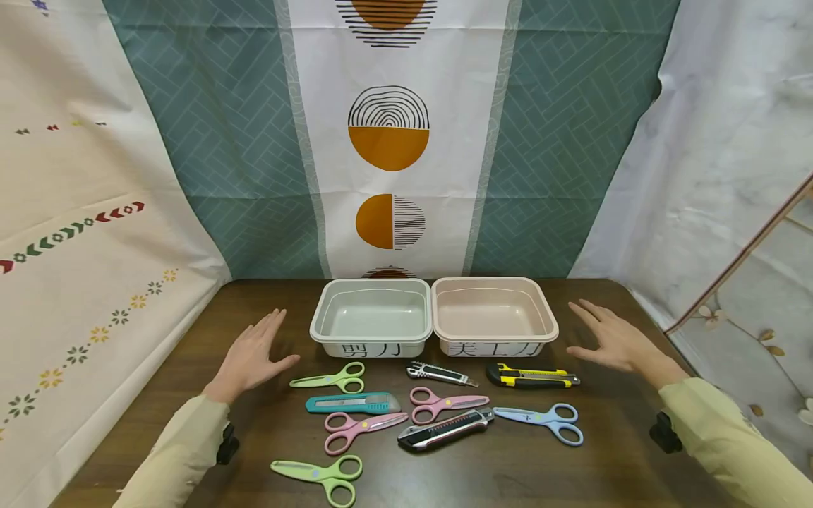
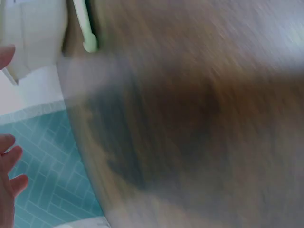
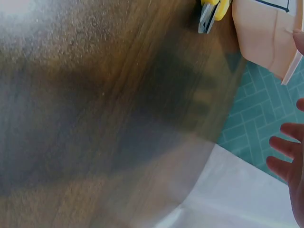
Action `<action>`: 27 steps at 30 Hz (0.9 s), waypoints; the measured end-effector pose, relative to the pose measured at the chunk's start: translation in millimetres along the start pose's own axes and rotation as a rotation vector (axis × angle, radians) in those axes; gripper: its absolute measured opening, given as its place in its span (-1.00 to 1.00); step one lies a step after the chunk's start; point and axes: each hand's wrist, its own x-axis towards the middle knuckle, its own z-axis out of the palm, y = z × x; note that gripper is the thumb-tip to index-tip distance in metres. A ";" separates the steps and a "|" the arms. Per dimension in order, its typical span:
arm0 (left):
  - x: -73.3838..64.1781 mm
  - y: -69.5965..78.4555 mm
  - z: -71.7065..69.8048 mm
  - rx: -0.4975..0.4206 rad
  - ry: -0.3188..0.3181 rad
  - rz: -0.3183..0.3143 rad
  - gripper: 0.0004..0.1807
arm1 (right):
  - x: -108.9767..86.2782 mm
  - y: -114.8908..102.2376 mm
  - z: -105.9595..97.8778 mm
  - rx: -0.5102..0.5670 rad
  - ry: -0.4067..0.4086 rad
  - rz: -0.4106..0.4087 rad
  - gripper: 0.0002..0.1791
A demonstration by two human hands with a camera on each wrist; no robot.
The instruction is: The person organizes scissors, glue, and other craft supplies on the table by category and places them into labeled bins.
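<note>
My left hand (image 1: 250,358) is at the table's left side with fingers spread, holding nothing; nearest it lie green scissors (image 1: 327,379). On the other side my right hand (image 1: 612,341) is likewise spread and holds nothing, near a yellow-and-black utility knife (image 1: 532,377). Between the hands lie a small black-and-silver knife (image 1: 441,374), a teal knife (image 1: 353,403), a larger black-and-silver knife (image 1: 447,430), two pairs of pink scissors (image 1: 448,403), blue scissors (image 1: 541,418) and a second green pair (image 1: 320,475). In the wrist views, fingers show only at the frame edges.
A pale green bin (image 1: 371,310) and a pale pink bin (image 1: 495,310) stand side by side at the back of the brown table (image 1: 483,480). Both have labels with written characters on their fronts. Patterned cloth (image 1: 406,176) hangs behind and along both sides.
</note>
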 end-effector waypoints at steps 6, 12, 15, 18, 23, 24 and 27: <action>6.1 8.8 -1.7 -0.073 -0.021 -0.018 -0.02 | -1.4 -6.3 -0.7 0.014 -0.015 0.020 -0.05; 12.0 18.1 -7.4 -0.211 -0.066 -0.144 0.01 | -2.8 -9.3 -2.1 0.017 0.005 0.029 -0.03; 14.9 21.4 -8.4 -0.336 -0.056 -0.203 0.04 | -3.1 -12.2 -3.1 0.023 0.012 0.034 -0.01; 17.2 23.5 -6.6 -0.439 -0.045 -0.225 0.04 | -3.5 -17.5 -3.8 0.037 0.013 0.033 0.00; 21.0 29.3 -3.1 -0.534 -0.042 -0.234 -0.03 | -6.2 -28.7 -3.5 0.083 0.010 0.037 0.01; 21.7 30.7 -2.8 -0.547 -0.044 -0.236 -0.05 | -7.0 -30.6 -3.4 0.094 0.008 0.039 0.01; 23.6 34.3 -1.5 -0.577 -0.049 -0.246 -0.06 | -9.4 -35.9 -3.6 0.125 -0.009 0.059 0.01</action>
